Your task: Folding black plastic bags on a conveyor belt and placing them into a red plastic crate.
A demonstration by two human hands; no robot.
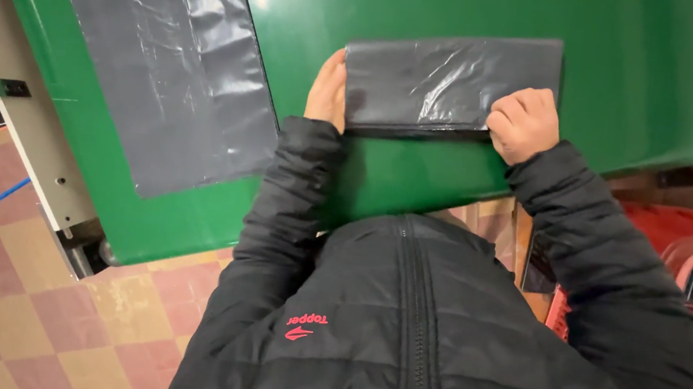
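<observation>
**Materials & finish at the grip**

Folded bag stack (451, 81), lying between both hands: thin grey plastic film, crinkled, catching glossy highlights. Left hand (328, 90) is pressing its left edge, right hand (526, 123) is pinching the near right corner. Green table (632, 87) under the grip: smooth, hard, semi-gloss sheet, looking like plastic. Further left of the grip, flat bag (164, 55): same grey film, wrinkled, shiny in streaks. Jacket sleeves (583, 228) behind the hands: black quilted synthetic cloth, matt w/ slight sheen.

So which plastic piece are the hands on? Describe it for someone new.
On the green table, find the folded grey plastic bag at the near edge, between the left hand and right hand. Unlike the long flat grey sheet farther left, it is a compact folded rectangle.
</observation>
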